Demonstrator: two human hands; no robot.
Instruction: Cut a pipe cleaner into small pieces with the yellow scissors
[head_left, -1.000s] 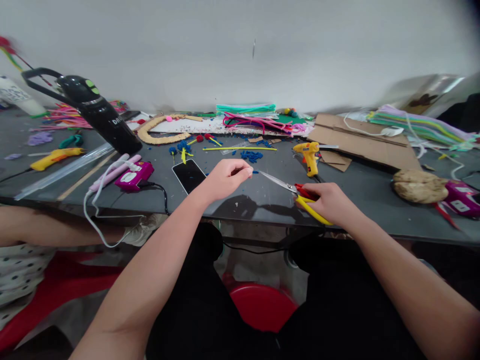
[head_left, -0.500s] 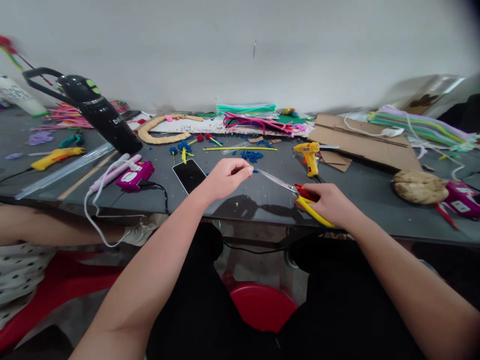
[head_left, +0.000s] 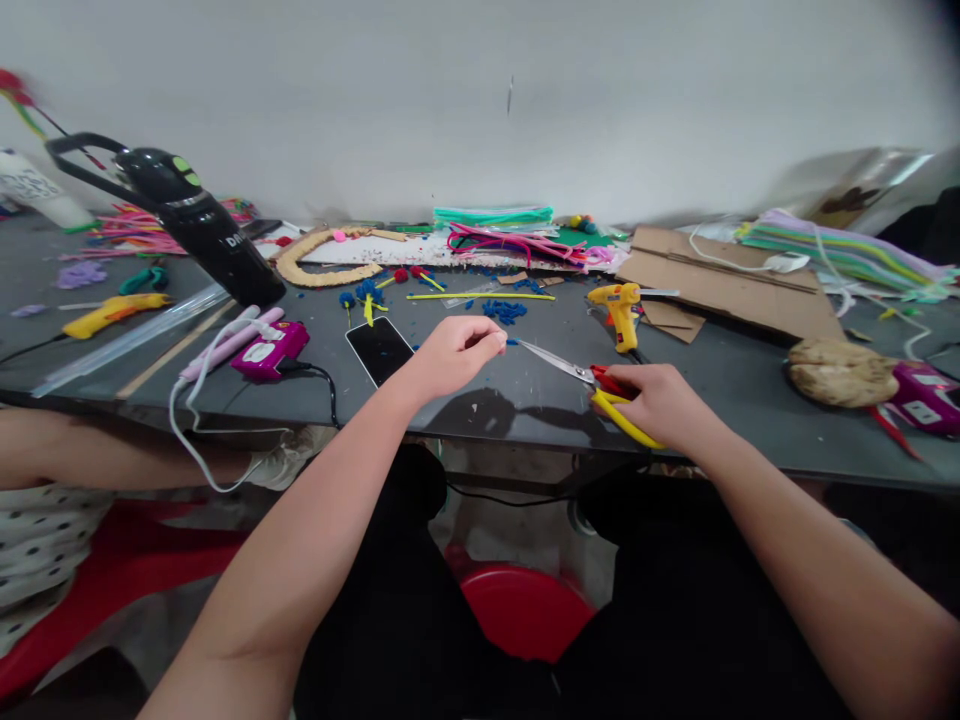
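My left hand (head_left: 466, 345) is closed in a pinch over the middle of the desk, with the end of a short blue pipe cleaner piece (head_left: 512, 342) poking out from its fingertips. To its right, my right hand (head_left: 651, 400) grips scissors (head_left: 571, 369) with red and yellow handles. The nearly closed blades point left, their tips at the blue piece; whether they touch it I cannot tell. Behind my left hand lie a pile of blue clippings (head_left: 505, 312) and a long yellow stick (head_left: 480, 297). A phone (head_left: 379, 350) lies partly behind my left wrist.
A yellow glue gun (head_left: 622, 318) lies beyond the scissors, near cardboard sheets (head_left: 727, 285). On the left are a black bottle (head_left: 217, 240), a purple device (head_left: 271, 352) with cables and another glue gun (head_left: 116, 314). A person's arm (head_left: 112, 450) rests at the far left.
The scissors' yellow handle has risen slightly and the blades look a little sharper in view. The blue piece shows a bit more. My left hand is almost still.
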